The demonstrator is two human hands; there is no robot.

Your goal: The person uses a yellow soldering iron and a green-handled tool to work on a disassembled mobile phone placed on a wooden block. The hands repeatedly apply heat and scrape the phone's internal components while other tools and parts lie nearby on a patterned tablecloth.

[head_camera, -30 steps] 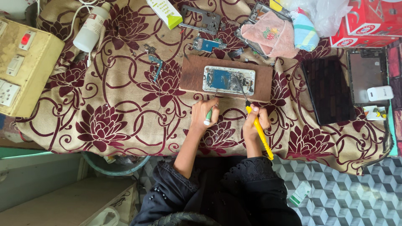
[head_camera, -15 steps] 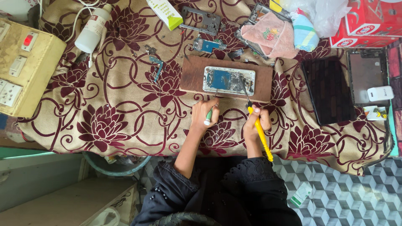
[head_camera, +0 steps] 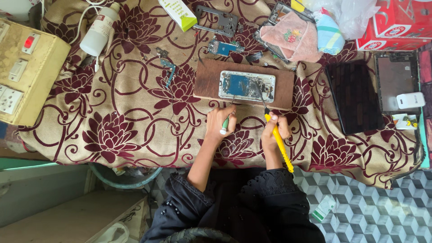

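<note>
Black sleeves (head_camera: pixel 252 198) are lying nearest the camera, both forearms reaching up onto the tabletop covered in a cream cloth with maroon flowers (head_camera: pixel 112 135). The left hand (head_camera: pixel 221 122) is curling its fingers tight around a small green-handled tool (head_camera: pixel 224 124), whose thin metal tip is touching the near edge of the opened phone. The right hand (head_camera: pixel 272 131) is gripping a long yellow-handled soldering iron (head_camera: pixel 279 143), fingers closed on the handle, its dark tip lying over the right part of the phone. Compared with a second ago, both hands are sitting in almost the same spot, and the two tools are staying aimed at the phone.

Just beyond the hands, one opened phone with a blue circuit board and silver frame (head_camera: pixel 247 85) is lying flat on one brown wooden board (head_camera: pixel 208 81).

To the right, two dark flat screens are lying side by side: a black panel (head_camera: pixel 354 96) and a grey-framed one (head_camera: pixel 396 81), with one small white box (head_camera: pixel 410 100) on its lower corner. Far left, one yellowed switch box (head_camera: pixel 27 72) is sitting by one white bottle (head_camera: pixel 100 31). At the far edge, one pink cloth (head_camera: pixel 292 40), one grey phone frame (head_camera: pixel 216 20) and one red carton (head_camera: pixel 396 22) are resting.
</note>
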